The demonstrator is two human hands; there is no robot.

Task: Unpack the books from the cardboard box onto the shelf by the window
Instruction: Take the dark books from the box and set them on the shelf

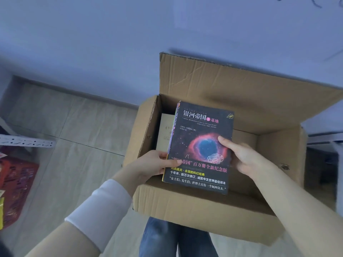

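Observation:
An open cardboard box (194, 206) stands on the floor in front of me, its flaps folded out. Above its opening I hold a dark book (202, 127) with a red and blue nebula on the cover; it seems to top a thin stack, as coloured spines show at its left edge. My left hand (154, 164) grips the left edge, thumb on the cover. My right hand (243, 156) grips the right edge, thumb on the nebula. A pale cream book (165, 132) lies deeper in the box at the left.
Beige tiled floor (74, 145) lies to the left of the box. A white perforated metal rail (27, 141) and a red patterned bag (16, 184) sit at the left edge. A pale wall (92, 43) rises behind. My jeans-clad legs (176, 240) are below the box.

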